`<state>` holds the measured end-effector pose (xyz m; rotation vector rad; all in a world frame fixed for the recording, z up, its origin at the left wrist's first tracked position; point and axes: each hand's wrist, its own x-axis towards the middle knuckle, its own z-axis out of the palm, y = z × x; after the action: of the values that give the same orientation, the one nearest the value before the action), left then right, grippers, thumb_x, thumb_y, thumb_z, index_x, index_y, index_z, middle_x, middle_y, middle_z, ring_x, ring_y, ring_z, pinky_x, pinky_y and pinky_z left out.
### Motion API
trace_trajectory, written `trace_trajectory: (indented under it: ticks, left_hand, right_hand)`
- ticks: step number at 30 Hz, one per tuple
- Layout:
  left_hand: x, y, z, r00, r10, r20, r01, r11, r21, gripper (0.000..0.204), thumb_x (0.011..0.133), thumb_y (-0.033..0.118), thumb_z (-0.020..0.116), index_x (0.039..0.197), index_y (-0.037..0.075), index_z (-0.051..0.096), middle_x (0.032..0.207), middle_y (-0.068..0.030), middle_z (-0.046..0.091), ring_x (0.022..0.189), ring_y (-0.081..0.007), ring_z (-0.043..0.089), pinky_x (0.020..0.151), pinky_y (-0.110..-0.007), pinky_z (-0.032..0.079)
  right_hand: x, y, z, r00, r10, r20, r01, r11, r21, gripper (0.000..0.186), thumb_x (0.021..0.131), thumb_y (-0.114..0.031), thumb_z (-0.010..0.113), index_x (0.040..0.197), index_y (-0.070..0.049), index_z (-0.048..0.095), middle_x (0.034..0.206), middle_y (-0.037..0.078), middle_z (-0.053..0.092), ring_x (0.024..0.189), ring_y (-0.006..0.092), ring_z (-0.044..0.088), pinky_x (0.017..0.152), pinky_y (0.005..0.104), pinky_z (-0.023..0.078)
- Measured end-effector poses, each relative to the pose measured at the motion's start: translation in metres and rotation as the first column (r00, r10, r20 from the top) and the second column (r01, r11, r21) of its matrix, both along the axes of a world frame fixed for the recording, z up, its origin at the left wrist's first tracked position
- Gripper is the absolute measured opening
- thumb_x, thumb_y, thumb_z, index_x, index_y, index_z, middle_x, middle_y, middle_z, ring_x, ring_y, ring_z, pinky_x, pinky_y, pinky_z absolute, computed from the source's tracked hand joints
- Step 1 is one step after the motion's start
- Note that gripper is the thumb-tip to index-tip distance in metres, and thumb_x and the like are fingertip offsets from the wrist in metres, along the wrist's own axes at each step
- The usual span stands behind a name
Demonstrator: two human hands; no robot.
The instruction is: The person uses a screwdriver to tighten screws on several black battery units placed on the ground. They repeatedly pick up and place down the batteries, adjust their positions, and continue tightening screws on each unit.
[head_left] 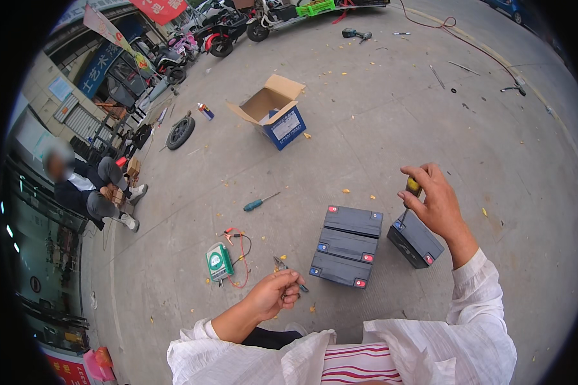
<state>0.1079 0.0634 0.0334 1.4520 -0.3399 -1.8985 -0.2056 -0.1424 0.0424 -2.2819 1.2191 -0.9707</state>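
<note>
My right hand (438, 204) grips a screwdriver (413, 187) with a yellow and black handle. Its shaft points down at the blue-marked terminal of a single dark grey battery (412, 241), which stands apart on the right. Left of it, three similar batteries (347, 242) sit side by side, with red and blue terminals at their ends. My left hand (277, 294) is closed with curled fingers; what it holds, if anything, is hidden. Pliers (280, 262) show just beyond that hand, partly covered by it. A green and white tester (219, 262) with red and black clip leads lies to its left.
Farther off are a teal-handled screwdriver (253, 205), an open blue cardboard box (288, 128), a spray can (205, 111) and a tyre (181, 132). A person (87, 183) sits at the left by the shopfront. Tools and a red hose (475, 43) lie at the far right.
</note>
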Motion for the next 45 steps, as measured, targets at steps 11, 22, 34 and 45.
trace_trajectory:
  ticks: [11, 22, 34, 45]
  left_hand:
    - [-0.001, -0.001, -0.001, 1.000, -0.004, 0.004, 0.004, 1.000, 0.011, 0.022, 0.100, 0.025, 0.047, 0.095, 0.006, 0.055, 0.068, 0.0025, 0.036, 0.059, -0.0098, 0.032, 0.051, -0.024, 0.027]
    - [-0.002, -0.001, -0.003, 1.000, -0.010, -0.003, 0.011, 1.000, 0.012, 0.022, 0.099, 0.026, 0.048, 0.094, 0.006, 0.055, 0.067, 0.0030, 0.035, 0.059, -0.0098, 0.033, 0.052, -0.024, 0.027]
    - [-0.001, 0.000, -0.007, 0.998, 0.044, 0.036, -0.044, 0.999, 0.010, 0.021, 0.099, 0.026, 0.050, 0.095, 0.007, 0.056, 0.067, 0.0024, 0.041, 0.060, -0.0102, 0.040, 0.051, -0.024, 0.032]
    - [-0.055, -0.056, -0.053, 0.878, -0.261, 0.401, 0.306, 0.951, -0.052, 0.017, 0.095, 0.022, 0.061, 0.102, 0.006, 0.062, 0.059, 0.0088, 0.040, 0.047, -0.0026, 0.031, 0.044, -0.020, 0.020]
  right_hand:
    - [-0.001, -0.002, -0.001, 1.000, -0.025, -0.016, 0.024, 0.998, -0.064, 0.039, 0.080, -0.005, 0.064, 0.119, -0.006, 0.058, 0.097, 0.013, 0.058, 0.092, 0.0327, 0.056, 0.080, 0.0391, 0.046]
    - [-0.003, -0.007, -0.010, 0.999, 0.031, 0.023, -0.027, 0.988, -0.155, 0.039, 0.081, -0.006, 0.065, 0.120, -0.007, 0.058, 0.094, 0.013, 0.057, 0.089, 0.0322, 0.055, 0.078, 0.0405, 0.046]
    - [-0.001, -0.008, -0.012, 0.983, 0.083, 0.166, -0.074, 0.995, -0.060, 0.038, 0.083, -0.006, 0.065, 0.120, -0.011, 0.061, 0.098, 0.010, 0.058, 0.092, 0.0283, 0.057, 0.080, 0.0371, 0.047]
    - [-0.024, -0.032, -0.045, 0.937, 0.173, 0.303, -0.221, 0.967, 0.130, 0.041, 0.086, -0.013, 0.050, 0.126, -0.009, 0.055, 0.102, 0.016, 0.063, 0.088, 0.0300, 0.061, 0.080, 0.0379, 0.048]
